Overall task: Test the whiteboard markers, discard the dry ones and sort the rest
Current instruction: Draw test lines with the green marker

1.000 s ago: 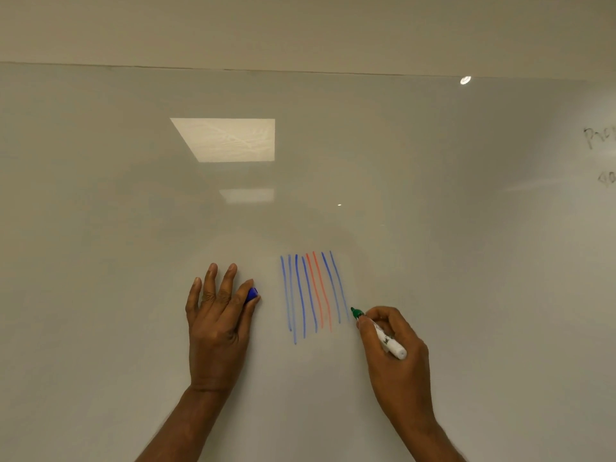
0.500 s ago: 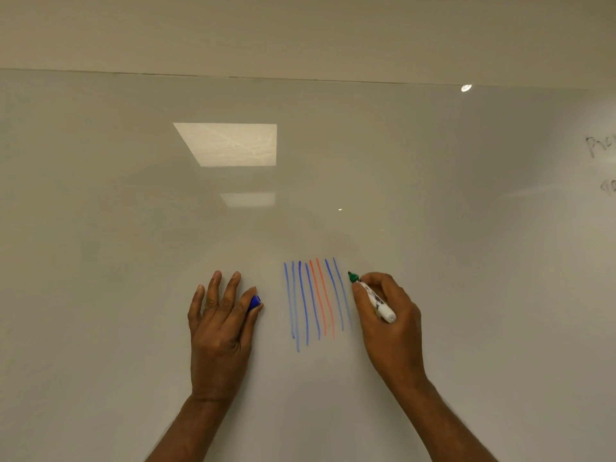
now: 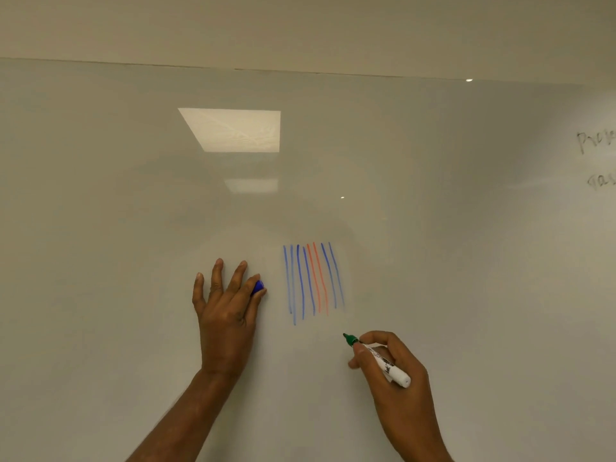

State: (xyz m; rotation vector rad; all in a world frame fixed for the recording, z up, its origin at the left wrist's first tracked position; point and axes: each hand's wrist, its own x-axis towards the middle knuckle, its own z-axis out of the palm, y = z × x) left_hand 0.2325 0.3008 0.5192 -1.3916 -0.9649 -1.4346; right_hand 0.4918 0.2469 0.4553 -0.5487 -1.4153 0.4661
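Observation:
A white-barrelled marker (image 3: 383,363) with a green tip is gripped in my right hand (image 3: 408,408). The tip points up-left at the whiteboard (image 3: 133,228), below and right of several blue and two orange vertical test lines (image 3: 313,281). No green stroke shows on the board. Left of the lines, my left hand (image 3: 226,315) rests on the board with fingers spread. It pinches a small blue cap (image 3: 258,287) between thumb and forefinger.
Faint grey handwriting (image 3: 596,141) sits at the board's right edge. A ceiling light reflection (image 3: 233,130) glares in the upper middle. The board's top edge (image 3: 300,72) meets the wall above.
My right hand first rose with the green marker to the top of the lines, then dropped down past their lower ends. The left hand stayed put.

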